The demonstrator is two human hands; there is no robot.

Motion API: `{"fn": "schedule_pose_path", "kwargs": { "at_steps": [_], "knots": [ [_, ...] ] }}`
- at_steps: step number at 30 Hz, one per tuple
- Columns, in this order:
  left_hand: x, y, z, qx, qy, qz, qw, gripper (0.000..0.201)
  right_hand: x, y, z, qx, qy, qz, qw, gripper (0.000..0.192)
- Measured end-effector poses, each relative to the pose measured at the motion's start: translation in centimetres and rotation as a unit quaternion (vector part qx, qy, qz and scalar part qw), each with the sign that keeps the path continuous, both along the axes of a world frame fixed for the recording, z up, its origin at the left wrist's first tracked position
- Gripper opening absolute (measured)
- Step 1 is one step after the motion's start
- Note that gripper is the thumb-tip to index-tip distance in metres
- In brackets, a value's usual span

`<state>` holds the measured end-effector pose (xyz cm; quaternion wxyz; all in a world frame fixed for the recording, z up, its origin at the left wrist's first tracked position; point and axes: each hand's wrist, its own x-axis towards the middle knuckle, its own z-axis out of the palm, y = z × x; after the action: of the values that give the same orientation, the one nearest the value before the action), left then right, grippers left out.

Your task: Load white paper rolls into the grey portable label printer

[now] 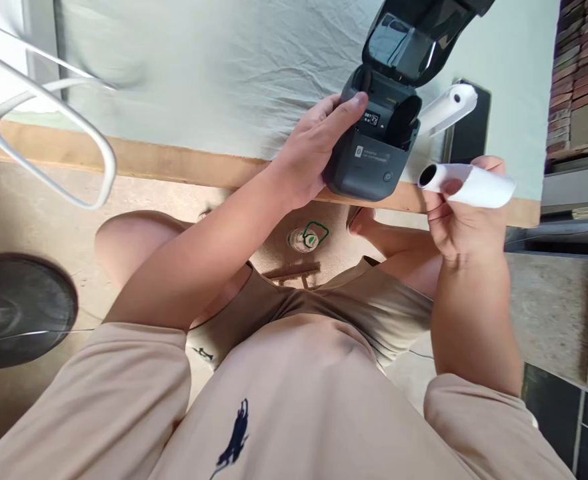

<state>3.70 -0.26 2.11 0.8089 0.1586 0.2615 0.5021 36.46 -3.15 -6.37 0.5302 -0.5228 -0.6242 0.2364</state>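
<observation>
A dark grey label printer (369, 157) sits at the near edge of the table (174, 163) with its lid (409, 33) flipped up and its paper bay exposed. My left hand (311, 150) grips the printer's left side, thumb resting on its top edge. My right hand (461, 217) holds a white paper roll (467, 185) just right of the printer, the roll's hollow core facing left. A second white roll (447, 108) lies on the table behind the printer's right side.
A pale wrinkled cloth (214, 67) covers the tabletop. A white metal frame (49, 133) juts in at the left. A black round base (19, 310) sits on the floor at left. A bottle (307, 238) stands on the floor between my knees. Bricks (581, 73) at far right.
</observation>
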Motion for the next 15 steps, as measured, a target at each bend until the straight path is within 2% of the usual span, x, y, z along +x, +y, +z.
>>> {"fn": "schedule_pose_path", "kwargs": {
  "at_steps": [3,7,12,15],
  "knots": [
    [0.1,0.0,0.2,0.016,0.016,0.001,1.000,0.021,0.0,-0.2,0.4,-0.019,0.013,0.020,1.000,0.073],
    [0.2,-0.2,0.5,0.018,0.045,0.011,0.999,0.025,-0.8,0.1,0.8,-0.020,0.020,0.037,0.999,0.085],
    [-0.4,-0.6,-0.1,0.065,0.036,0.001,0.997,0.021,-1.6,0.0,1.8,-0.057,-0.005,0.059,0.997,0.064],
    [-0.4,-0.6,-0.1,0.060,0.059,0.003,0.996,0.021,-2.4,0.5,3.0,-0.040,-0.018,0.072,0.996,0.068]
  ]
}}
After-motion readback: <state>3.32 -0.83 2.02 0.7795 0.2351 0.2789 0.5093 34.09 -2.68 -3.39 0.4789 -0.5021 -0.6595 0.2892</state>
